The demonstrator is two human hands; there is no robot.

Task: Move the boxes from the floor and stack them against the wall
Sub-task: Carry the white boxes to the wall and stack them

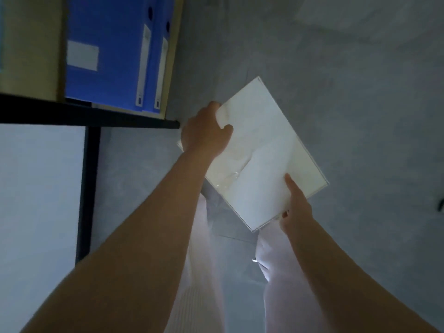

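Two hands grip one flat white box (254,152) above the grey floor (348,92): left hand (204,133) clasps its far-left edge, right hand (296,207) pinches its near corner. Blue folders (108,51) stand on a shelf (84,114) at left.

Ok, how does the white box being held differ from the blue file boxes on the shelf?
The white box is flat, thin and tilted, held by the left hand and right hand. The blue file boxes stand upright on the shelf, untouched, with spine labels. Both are rectangular.
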